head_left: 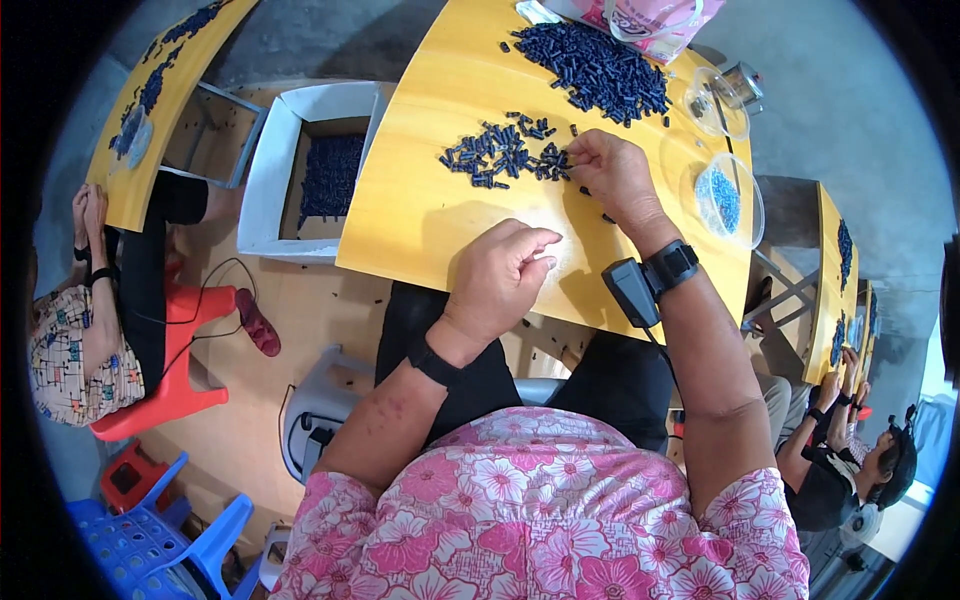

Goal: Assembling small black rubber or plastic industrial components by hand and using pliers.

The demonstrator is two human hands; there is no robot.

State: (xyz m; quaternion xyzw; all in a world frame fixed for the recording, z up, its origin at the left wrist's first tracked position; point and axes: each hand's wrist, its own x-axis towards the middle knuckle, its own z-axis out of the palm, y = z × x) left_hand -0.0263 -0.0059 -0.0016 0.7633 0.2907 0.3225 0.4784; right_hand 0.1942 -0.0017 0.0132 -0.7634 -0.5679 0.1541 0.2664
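Observation:
My right hand (615, 178) reaches over the yellow table, thumb and fingertips pinched together at the right edge of a small spread of dark blue tubular pieces (495, 150). What sits between those fingertips is too small to make out. Nearer to me, my left hand (500, 280) hovers by the table's front edge, thumb and forefinger a little apart with nothing visible between them. Farther back lies a larger heap of the same dark blue pieces (590, 70). A few loose ones lie beside and under my right hand.
On the right stand a clear tub of light blue bits (722, 200), another clear tub (712, 100) and a metal cup (743, 82). A pink bag (660, 22) is at the back. Left of the table, a white box (270, 175) holds dark blue pieces. Other people sit at tables on both sides.

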